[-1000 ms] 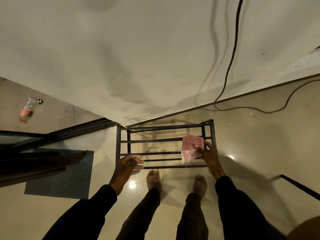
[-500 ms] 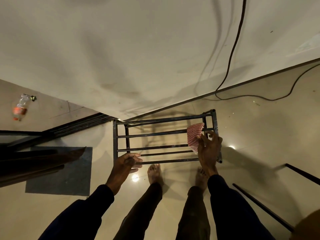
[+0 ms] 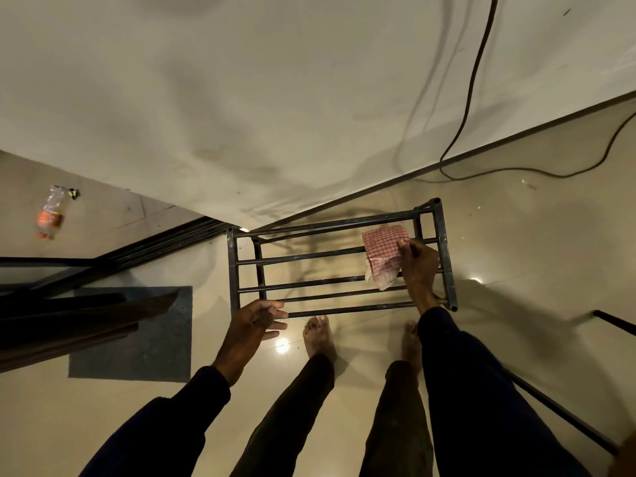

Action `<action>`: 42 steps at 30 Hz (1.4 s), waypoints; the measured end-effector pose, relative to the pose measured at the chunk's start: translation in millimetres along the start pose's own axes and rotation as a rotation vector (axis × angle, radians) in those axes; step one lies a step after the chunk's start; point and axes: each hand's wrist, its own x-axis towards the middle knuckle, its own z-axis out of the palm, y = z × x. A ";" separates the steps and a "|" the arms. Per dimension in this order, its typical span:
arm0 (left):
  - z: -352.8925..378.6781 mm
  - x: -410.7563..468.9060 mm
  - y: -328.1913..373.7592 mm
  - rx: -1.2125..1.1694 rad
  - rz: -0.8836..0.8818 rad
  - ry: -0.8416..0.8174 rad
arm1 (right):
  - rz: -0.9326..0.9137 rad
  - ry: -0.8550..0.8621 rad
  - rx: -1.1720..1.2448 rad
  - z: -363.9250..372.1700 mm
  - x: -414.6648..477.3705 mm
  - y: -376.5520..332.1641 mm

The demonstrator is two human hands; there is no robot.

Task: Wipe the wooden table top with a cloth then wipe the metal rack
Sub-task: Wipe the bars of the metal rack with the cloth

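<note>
A dark metal rack (image 3: 309, 256) of parallel bars stands on the shiny floor just in front of my bare feet. My right hand (image 3: 418, 266) holds a red-and-white checked cloth (image 3: 383, 256) against the bars near the rack's right end. My left hand (image 3: 256, 320) grips the near bar at the rack's front left corner, fingers curled round it. No wooden table top is clearly in view.
A pale wall (image 3: 275, 98) rises behind the rack, with a black cable (image 3: 471, 87) running down it and across the floor. A plastic bottle (image 3: 51, 211) lies far left. A grey mat (image 3: 137, 335) and dark boards (image 3: 69, 321) sit left; black rods (image 3: 568, 418) lie right.
My right hand has slid the cloth from the rack's right frame back onto the bars, a little leftward and farther. My left hand keeps its grip on the near bar.
</note>
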 end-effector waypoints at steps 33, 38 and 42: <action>0.3 5.3 -20.8 0.027 -0.030 0.017 | -0.618 -0.496 -1.307 8.8 48.6 19.8; 4.1 7.3 -21.3 0.019 -0.045 0.010 | -0.616 -0.497 -1.230 5.2 42.8 17.2; 9.1 8.2 -18.5 0.021 -0.044 0.001 | -0.631 -0.542 -1.252 7.1 42.0 15.0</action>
